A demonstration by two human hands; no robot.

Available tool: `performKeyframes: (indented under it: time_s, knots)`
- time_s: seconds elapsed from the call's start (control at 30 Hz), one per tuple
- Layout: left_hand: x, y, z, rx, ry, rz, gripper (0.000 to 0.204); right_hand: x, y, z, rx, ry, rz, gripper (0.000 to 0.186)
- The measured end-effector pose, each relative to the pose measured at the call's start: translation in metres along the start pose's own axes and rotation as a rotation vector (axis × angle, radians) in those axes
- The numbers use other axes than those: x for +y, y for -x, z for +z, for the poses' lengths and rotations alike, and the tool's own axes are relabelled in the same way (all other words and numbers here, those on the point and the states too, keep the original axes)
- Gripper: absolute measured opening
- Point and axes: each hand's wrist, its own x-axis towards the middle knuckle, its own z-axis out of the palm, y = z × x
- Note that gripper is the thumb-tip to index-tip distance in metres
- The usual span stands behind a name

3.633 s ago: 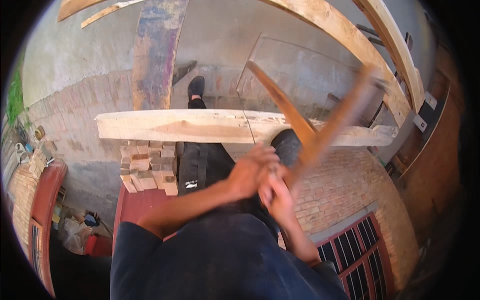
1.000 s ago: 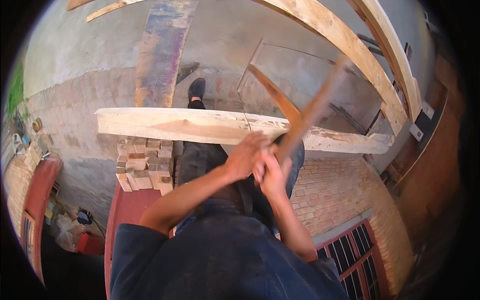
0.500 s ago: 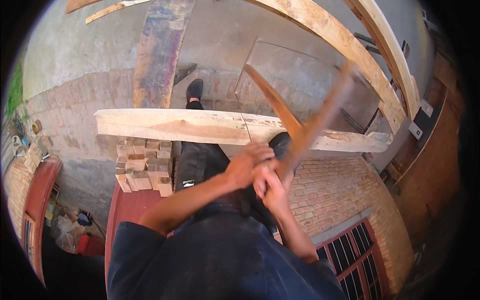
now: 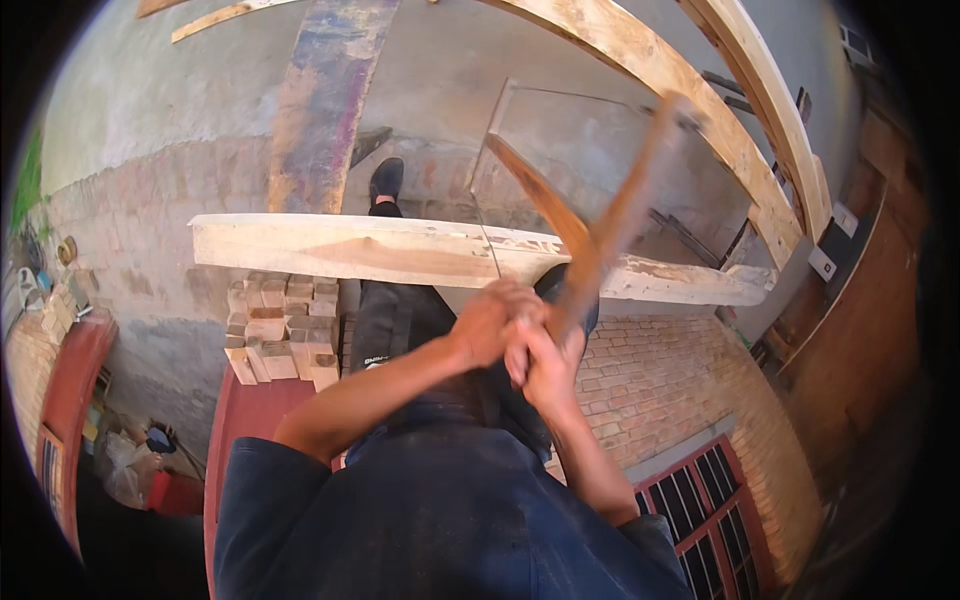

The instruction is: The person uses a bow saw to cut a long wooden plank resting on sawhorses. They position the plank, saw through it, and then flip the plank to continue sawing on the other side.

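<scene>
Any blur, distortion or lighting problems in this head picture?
Head view: motion blur smears the saw's brown wooden bar in the right hand, while the stacked pale wooden blocks look sharper; head view: the light-wood beam at upper right looks bowed, likely fisheye distortion; head view: soft light, no strong glare, lower left dark.

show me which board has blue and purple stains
The broad board at upper left, above the pale crosswise board in the picture. That crosswise board and the curved beams at upper right show no blue or purple.
</scene>
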Motion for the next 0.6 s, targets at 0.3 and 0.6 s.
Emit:
performKeyframes:
  time_s: [0.3,0.6]
  knots:
    - [0.119,0.032,-0.002,0.044,0.059,0.009,0.031,-0.055,0.095,-0.006,-0.082,-0.011,-0.017,0.029]
    - [0.002,-0.003,-0.014,-0.090,-0.046,-0.145,0.038,0.014,-0.021,-0.002,-0.028,0.013,0.005,0.030]
